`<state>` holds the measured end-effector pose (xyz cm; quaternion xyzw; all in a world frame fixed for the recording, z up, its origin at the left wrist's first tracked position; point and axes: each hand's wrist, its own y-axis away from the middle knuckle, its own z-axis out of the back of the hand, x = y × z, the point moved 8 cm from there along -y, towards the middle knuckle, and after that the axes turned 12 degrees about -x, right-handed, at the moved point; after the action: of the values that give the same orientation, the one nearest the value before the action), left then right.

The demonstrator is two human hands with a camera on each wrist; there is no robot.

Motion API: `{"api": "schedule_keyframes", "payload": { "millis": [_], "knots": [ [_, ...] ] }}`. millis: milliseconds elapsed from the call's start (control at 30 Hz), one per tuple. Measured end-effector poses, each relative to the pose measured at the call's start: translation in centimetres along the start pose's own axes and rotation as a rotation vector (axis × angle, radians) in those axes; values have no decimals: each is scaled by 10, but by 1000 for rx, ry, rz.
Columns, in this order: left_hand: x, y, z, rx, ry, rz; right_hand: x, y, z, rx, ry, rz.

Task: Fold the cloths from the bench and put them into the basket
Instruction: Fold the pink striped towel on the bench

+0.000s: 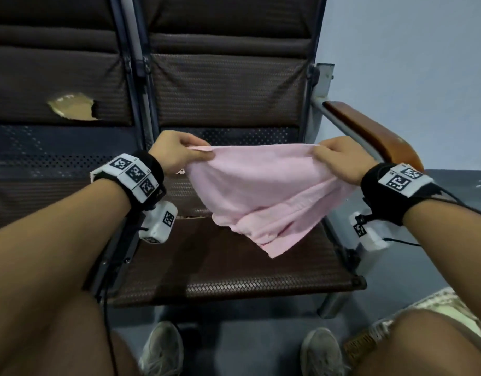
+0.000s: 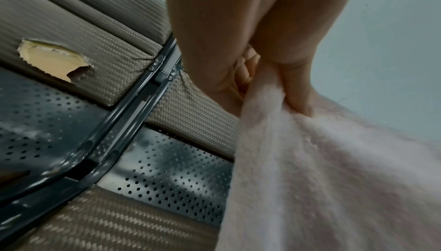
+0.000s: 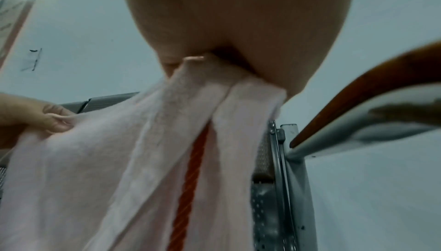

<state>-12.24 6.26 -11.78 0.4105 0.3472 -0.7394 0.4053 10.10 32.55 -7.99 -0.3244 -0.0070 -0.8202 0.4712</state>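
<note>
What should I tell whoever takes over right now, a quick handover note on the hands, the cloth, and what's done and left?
Left hand: pinches the pink cloth at its top left corner.
Right hand: grips the top right corner.
Cloth: stretched between both hands above the bench seat; the lower part hangs bunched and appears to touch the seat.
Basket: a woven edge at the lower right of the head view may be it; I cannot tell for sure.
Done: cloth picked up and spread by its top edge.
Left: fold it, place it in the basket. No other cloths are in view.
</note>
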Motion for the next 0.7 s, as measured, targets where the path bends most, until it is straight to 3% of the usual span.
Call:
{"api": "schedule_keyframes", "payload": {
  "millis": [200, 467, 600, 700],
  "knots": [
    [-42, -5, 25, -88, 241, 60, 20, -8, 37, 54, -197, -64],
    [-107, 0, 22, -278, 535, 193, 57, -17, 59, -58, -529, -390],
    [-141, 28, -15, -136, 577, 156, 87, -6, 48, -6, -603, -459],
    [-161, 56, -45, 26, 430, 37, 113, 8, 33, 129, -774, -444]
  ]
}}
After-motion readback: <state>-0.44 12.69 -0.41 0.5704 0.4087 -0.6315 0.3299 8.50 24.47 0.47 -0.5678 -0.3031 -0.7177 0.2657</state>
